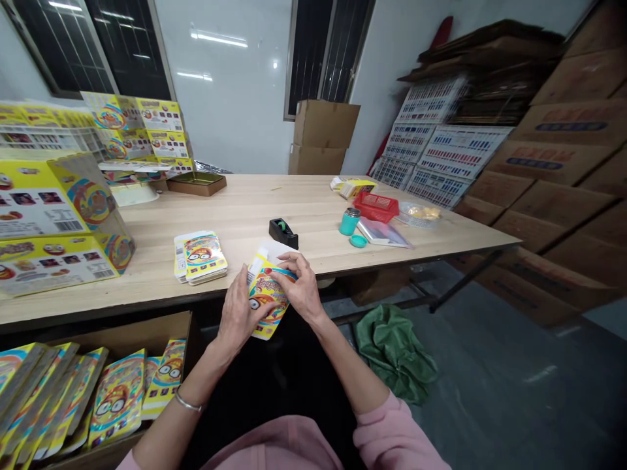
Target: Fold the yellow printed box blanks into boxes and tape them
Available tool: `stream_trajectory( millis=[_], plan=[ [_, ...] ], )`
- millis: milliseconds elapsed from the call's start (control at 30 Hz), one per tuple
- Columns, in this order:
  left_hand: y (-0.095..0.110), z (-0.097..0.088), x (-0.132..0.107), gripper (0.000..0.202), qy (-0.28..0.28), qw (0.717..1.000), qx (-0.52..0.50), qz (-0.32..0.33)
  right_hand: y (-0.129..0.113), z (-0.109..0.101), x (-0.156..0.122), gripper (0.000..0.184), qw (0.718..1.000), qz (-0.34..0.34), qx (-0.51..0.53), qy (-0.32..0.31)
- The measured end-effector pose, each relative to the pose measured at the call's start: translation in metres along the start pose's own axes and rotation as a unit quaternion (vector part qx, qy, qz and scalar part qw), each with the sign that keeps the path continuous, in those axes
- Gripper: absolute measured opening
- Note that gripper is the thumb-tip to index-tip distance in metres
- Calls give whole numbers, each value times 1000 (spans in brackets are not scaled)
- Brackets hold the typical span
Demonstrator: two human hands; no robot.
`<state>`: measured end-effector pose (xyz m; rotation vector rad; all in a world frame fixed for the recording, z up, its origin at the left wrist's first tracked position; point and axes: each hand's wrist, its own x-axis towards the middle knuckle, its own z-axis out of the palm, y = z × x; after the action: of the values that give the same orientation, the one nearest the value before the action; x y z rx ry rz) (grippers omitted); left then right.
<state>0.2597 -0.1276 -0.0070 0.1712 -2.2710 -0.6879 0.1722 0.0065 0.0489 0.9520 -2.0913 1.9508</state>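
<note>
The left hand (240,314) and right hand (300,288) both grasp a yellow printed paperboard blank (267,294) and hold it just above the near edge of the wooden worktable (235,212). Neither hand is released. The left fingers wrap the lower part of the blank from the left side, while the right fingers press down across its upper face. This two-sided hold supports the blank from both sides and keeps it in front of the body, off the table. A white unprinted flap projects from the far end of the blank, clear of both hands.

A stack of printed cards (200,257) lies on the table just left of the hands, within easy reach. A black tape dispenser (283,234) stands just beyond the blank, also within reach of either hand. An open cardboard box (164,333) sits below the near table edge on the left, with printed packs (117,401) standing on edge inside it, their faces readable from above. A metal bracelet (189,403) encircles the left wrist.

Further right on the table are a teal tumbler (349,222), its teal lid (358,241) and a red plastic basket (376,206). Assembled display boxes (44,215) are grouped at the far left. Stacked cartons (553,163) line the right wall, and a green cloth (394,352) lies on the floor.
</note>
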Motion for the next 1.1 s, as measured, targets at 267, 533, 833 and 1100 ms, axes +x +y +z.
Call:
stream_trajectory(
  millis=[267,533,833,1100],
  plan=[
    [25,3,5,80,1,986,-110,-127,-8,-9,1,17,996,-86,27,0],
    [36,-6,8,55,-56,935,-265,-228,-3,-12,3,11,967,-232,-102,-36],
    [28,11,9,61,-19,906,-337,-257,36,-28,-15,51,983,-130,-26,126],
    [24,26,10,73,-55,907,-385,-165,49,-39,-17,45,994,-32,73,78]
  ],
)
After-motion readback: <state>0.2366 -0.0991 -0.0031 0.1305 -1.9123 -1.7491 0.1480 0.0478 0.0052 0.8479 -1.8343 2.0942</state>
